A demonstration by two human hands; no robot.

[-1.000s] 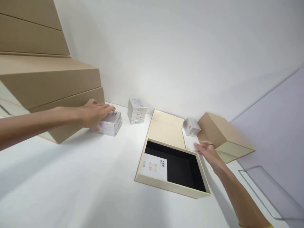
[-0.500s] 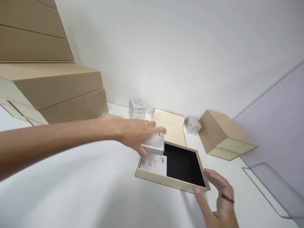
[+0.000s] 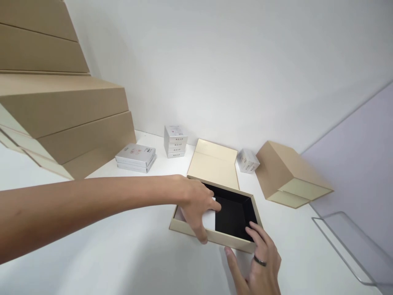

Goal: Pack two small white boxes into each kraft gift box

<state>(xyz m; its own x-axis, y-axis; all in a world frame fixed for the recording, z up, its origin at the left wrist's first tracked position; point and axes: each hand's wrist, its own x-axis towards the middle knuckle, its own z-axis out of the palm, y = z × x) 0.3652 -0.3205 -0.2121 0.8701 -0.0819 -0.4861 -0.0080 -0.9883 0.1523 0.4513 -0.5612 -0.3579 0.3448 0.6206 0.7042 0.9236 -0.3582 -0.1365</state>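
"Where are the fingers?"
"The left hand's (image 3: 196,200) spread over one white carton (image 3: 209,220), seemingly seating it at nine o'clock inside one open box (image 3: 221,238); grip unclear. The right hand's (image 3: 262,268) curve half-open by the rim, four o'clock."
"Release calls for?"
"Clearing the rim."
"Counts?"
"Two silver packs (image 3: 135,155), ten o'clock; four stacked packs (image 3: 175,142), eleven."

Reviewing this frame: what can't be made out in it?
All in the head view:
Top of the flat white carton: mostly hidden by the left hand.
Number of tan cardboard boxes at left: cut off by the top and left edges.
Fine print on the flat silver cartons: too small.
Wrist behind the right hand: cut off by the bottom edge.
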